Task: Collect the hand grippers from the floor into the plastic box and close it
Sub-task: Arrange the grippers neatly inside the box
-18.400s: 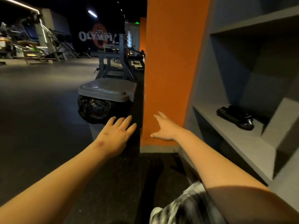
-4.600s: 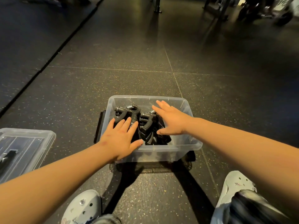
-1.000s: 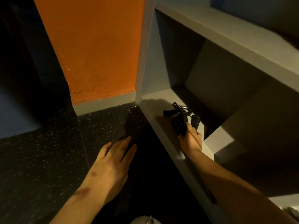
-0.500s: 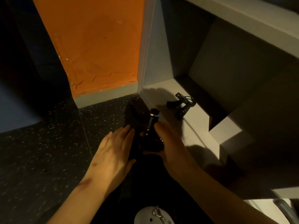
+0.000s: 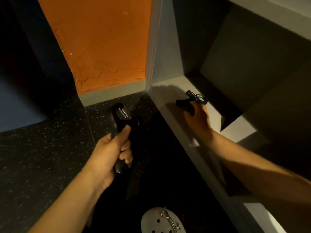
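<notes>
Since half a second ago, a black hand gripper [image 5: 117, 121] has passed from the right hand [image 5: 196, 118] into the left hand [image 5: 111, 152], and the right hand has gone back into the shelf. Seen from where the person crouches, a grey shelf unit [image 5: 165, 56] fills the right side of the dim corner. An orange wall panel [image 5: 104, 47] stands to its left, above a dark speckled floor [image 5: 42, 148]. Two bare forearms reach forward from the bottom of the view. The left hand is held over the floor, its fingers and thumb wrapped firmly round one handle of the black hand gripper, whose metal spring points up and away. The right hand lies on the lowest shelf board, over the near handle of a second hand gripper [image 5: 196, 98]. That hand is blurred and in shadow, so I cannot tell whether its fingers have closed on the gripper. A white clog [image 5: 161, 221] shows at the bottom edge. The plastic box and its lid are out of view. By my reading the gathering is nearly over: one gripper is in hand and one is about to be lifted. Both must yet be carried to the box, and closing it remains to be done.
</notes>
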